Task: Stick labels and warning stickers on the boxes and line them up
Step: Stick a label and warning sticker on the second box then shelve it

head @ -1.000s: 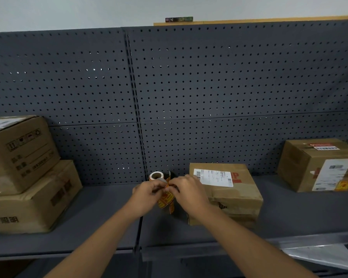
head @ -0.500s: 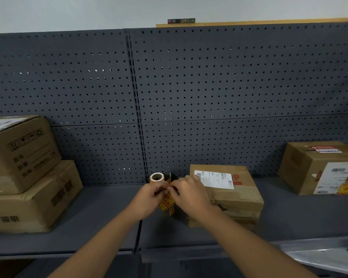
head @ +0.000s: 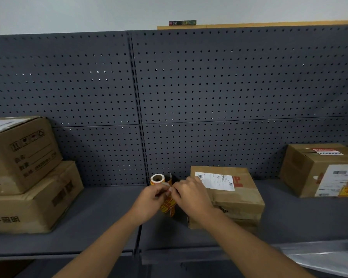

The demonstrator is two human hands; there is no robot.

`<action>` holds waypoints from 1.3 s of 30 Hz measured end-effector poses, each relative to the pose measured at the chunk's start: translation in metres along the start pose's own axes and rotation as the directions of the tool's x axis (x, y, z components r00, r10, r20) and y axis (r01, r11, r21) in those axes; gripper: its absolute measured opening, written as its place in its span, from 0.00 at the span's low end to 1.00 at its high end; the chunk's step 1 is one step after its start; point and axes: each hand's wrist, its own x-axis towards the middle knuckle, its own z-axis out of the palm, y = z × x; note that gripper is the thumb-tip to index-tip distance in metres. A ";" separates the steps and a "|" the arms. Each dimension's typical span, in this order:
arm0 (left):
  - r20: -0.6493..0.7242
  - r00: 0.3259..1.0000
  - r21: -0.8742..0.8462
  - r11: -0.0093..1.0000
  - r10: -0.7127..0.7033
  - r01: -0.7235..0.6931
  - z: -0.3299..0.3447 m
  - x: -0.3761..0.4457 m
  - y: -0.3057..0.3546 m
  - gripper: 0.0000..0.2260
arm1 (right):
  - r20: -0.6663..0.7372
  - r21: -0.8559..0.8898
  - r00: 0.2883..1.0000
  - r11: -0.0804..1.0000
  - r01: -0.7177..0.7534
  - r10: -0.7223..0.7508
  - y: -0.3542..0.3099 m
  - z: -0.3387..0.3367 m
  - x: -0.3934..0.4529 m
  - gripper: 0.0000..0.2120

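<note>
A roll of orange-and-red warning stickers (head: 157, 179) is held up in front of me above the grey shelf (head: 100, 213). Its loose strip (head: 167, 206) hangs down between my hands. My left hand (head: 149, 199) grips the roll and strip from the left. My right hand (head: 191, 194) pinches the strip's top edge from the right, fingertips touching the left hand's. Just right of my hands lies a flat cardboard box (head: 229, 197) with a white shipping label (head: 216, 180) on top. A second box (head: 321, 170) at the far right carries a white label and an orange warning sticker.
Two larger cardboard boxes are stacked at the left end of the shelf (head: 26, 175). A dark pegboard wall (head: 189, 97) backs the shelf. A lower shelf edge with clear plastic shows at the bottom right (head: 325, 263).
Both hands have stayed together on the sticker strip, shifting only slightly. The boxes have not moved.
</note>
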 end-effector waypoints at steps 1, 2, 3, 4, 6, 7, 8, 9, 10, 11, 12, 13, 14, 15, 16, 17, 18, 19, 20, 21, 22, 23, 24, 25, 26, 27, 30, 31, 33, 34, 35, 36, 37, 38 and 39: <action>0.010 1.000 0.003 1.000 0.005 -0.005 -0.001 0.000 -0.001 0.10 | 0.004 0.012 1.000 1.000 -0.006 0.006 0.001 0.000 0.000 0.14; 0.015 1.000 0.005 1.000 0.007 -0.007 -0.001 -0.001 -0.002 0.09 | 0.008 0.025 1.000 1.000 -0.015 0.015 0.001 -0.001 0.000 0.15; 0.017 1.000 0.006 1.000 0.009 -0.009 -0.002 -0.001 -0.002 0.09 | 0.010 0.035 1.000 0.999 -0.024 0.024 0.001 -0.002 0.000 0.15; 0.016 1.000 0.010 1.000 0.007 -0.007 -0.001 -0.001 -0.003 0.09 | 0.017 0.046 0.999 0.998 -0.037 0.037 0.000 -0.003 0.000 0.16; 0.011 1.000 0.018 1.000 -0.002 0.002 -0.001 -0.002 -0.004 0.09 | 0.028 0.072 0.998 0.996 -0.055 0.053 0.001 -0.005 0.001 0.18; 0.008 1.000 0.017 1.000 -0.009 0.009 -0.002 -0.002 -0.005 0.10 | 0.038 0.086 0.998 0.995 -0.056 0.053 0.003 -0.006 0.002 0.16; 0.008 1.000 0.015 1.000 -0.011 0.011 -0.002 -0.003 -0.005 0.10 | 0.053 0.103 0.997 0.993 -0.059 0.053 0.004 -0.008 0.003 0.14; 0.009 1.000 0.015 1.000 -0.012 0.012 -0.003 -0.003 -0.006 0.11 | 0.060 0.117 0.997 0.992 -0.057 0.050 0.005 -0.010 0.003 0.13; 0.011 1.000 0.015 1.000 -0.017 0.016 -0.004 -0.002 -0.007 0.11 | 0.067 0.127 0.997 0.990 -0.058 0.050 0.006 -0.012 0.003 0.12; 0.012 1.000 0.013 1.000 -0.026 0.026 -0.004 -0.002 -0.007 0.10 | 0.073 0.136 0.996 0.989 -0.062 0.052 0.007 -0.015 0.004 0.11; 0.013 0.999 0.010 0.999 -0.039 0.039 -0.005 -0.003 -0.007 0.10 | 0.081 0.147 0.995 0.986 -0.072 0.061 0.008 -0.018 0.004 0.11; 0.015 0.999 0.006 0.999 -0.052 0.052 -0.005 -0.003 -0.006 0.10 | 0.086 0.160 0.994 0.984 -0.081 0.068 0.009 -0.021 0.004 0.10; 0.015 0.998 0.005 0.998 -0.063 0.063 -0.005 -0.003 -0.004 0.09 | 0.095 0.171 0.992 0.981 -0.095 0.079 0.011 -0.024 0.004 0.10; 0.015 0.997 0.004 0.997 -0.073 0.073 -0.005 -0.004 -0.003 0.08 | 0.097 0.181 0.991 0.978 -0.106 0.089 0.012 -0.027 0.004 0.10; 0.013 0.997 0.002 0.997 -0.082 0.082 -0.005 -0.004 -0.002 0.08 | 0.104 0.190 0.989 0.974 -0.123 0.105 0.015 -0.031 0.005 0.09; 0.010 0.996 -0.002 0.996 -0.090 0.090 -0.005 -0.005 0.000 0.08 | 0.115 0.204 0.986 0.969 -0.139 0.118 0.017 -0.033 0.005 0.09; 0.005 0.996 -0.002 0.996 -0.095 0.095 -0.005 -0.006 0.001 0.07 | 0.130 0.218 0.983 0.964 -0.152 0.126 0.020 -0.036 0.005 0.08; 0.000 0.995 0.000 0.995 -0.100 0.100 -0.005 -0.006 0.001 0.07 | 0.150 0.232 0.981 0.960 -0.158 0.126 0.024 -0.037 0.005 0.08; -0.003 0.995 0.005 0.995 -0.102 0.102 -0.004 -0.007 0.001 0.07 | 0.170 0.246 0.978 0.955 -0.165 0.125 0.027 -0.039 0.004 0.08; -0.006 0.995 0.009 0.995 -0.103 0.103 -0.004 -0.007 0.001 0.07 | 0.185 0.283 0.975 0.943 -0.176 0.126 0.031 -0.041 0.004 0.07; -0.008 0.995 0.013 0.995 -0.102 0.102 -0.004 -0.008 0.002 0.07 | 0.202 0.356 0.969 0.911 -0.208 0.143 0.033 -0.043 0.003 0.08; -0.011 0.995 0.013 0.995 -0.102 0.103 -0.004 -0.008 0.003 0.07 | 0.221 0.451 0.961 0.855 -0.254 0.169 0.035 -0.047 0.002 0.08; -0.015 0.994 0.013 0.994 -0.104 0.105 -0.003 -0.008 0.003 0.07 | 0.245 0.530 0.949 0.792 -0.303 0.199 0.036 -0.050 0.000 0.08; -0.021 0.994 0.011 0.994 -0.108 0.108 -0.002 -0.008 0.004 0.06 | 0.252 0.580 0.942 0.744 -0.332 0.224 0.037 -0.053 -0.001 0.09; -0.026 0.994 0.012 0.994 -0.111 0.111 -0.001 -0.009 0.004 0.06 | 0.239 0.604 0.939 0.720 -0.342 0.245 0.038 -0.056 -0.003 0.09; -0.029 0.993 0.018 0.993 -0.113 0.114 0.000 -0.009 0.004 0.06 | 0.225 0.624 0.937 0.699 -0.348 0.266 0.039 -0.058 -0.005 0.10; -0.021 0.992 0.070 0.990 -0.122 0.123 0.002 -0.012 -0.001 0.07 | 0.197 0.705 0.915 0.598 -0.381 0.351 0.042 -0.063 -0.011 0.10; -0.013 0.992 0.091 0.988 -0.127 0.128 0.002 -0.014 -0.002 0.07 | 0.202 0.741 0.900 0.540 -0.399 0.387 0.043 -0.065 -0.013 0.10; 0.011 0.991 0.129 0.983 -0.137 0.134 0.004 -0.016 -0.005 0.08 | 0.218 0.799 0.869 0.429 -0.421 0.445 0.046 -0.068 -0.019 0.12; 0.022 0.990 0.146 0.980 -0.139 0.134 0.005 -0.016 -0.006 0.10 | 0.222 0.815 0.860 0.398 -0.422 0.459 0.046 -0.069 -0.021 0.12; 0.031 0.990 0.158 0.978 -0.140 0.133 0.006 -0.017 -0.005 0.12 | 0.225 0.824 0.857 0.378 -0.421 0.464 0.047 -0.070 -0.023 0.12; 0.040 0.989 0.159 0.978 -0.141 0.133 0.007 -0.017 -0.002 0.14 | 0.222 0.827 0.856 0.375 -0.418 0.466 0.047 -0.070 -0.025 0.12; 0.044 0.989 0.144 0.981 -0.140 0.132 0.008 -0.018 0.002 0.16 | 0.214 0.829 0.853 0.374 -0.416 0.475 0.047 -0.070 -0.026 0.12; 0.044 0.990 0.124 0.984 -0.137 0.130 0.009 -0.019 0.006 0.18 | 0.201 0.826 0.847 0.381 -0.417 0.491 0.046 -0.070 -0.027 0.12; 0.040 0.991 0.105 0.987 -0.131 0.126 0.010 -0.019 0.012 0.19 | 0.187 0.824 0.840 0.385 -0.416 0.509 0.047 -0.071 -0.028 0.11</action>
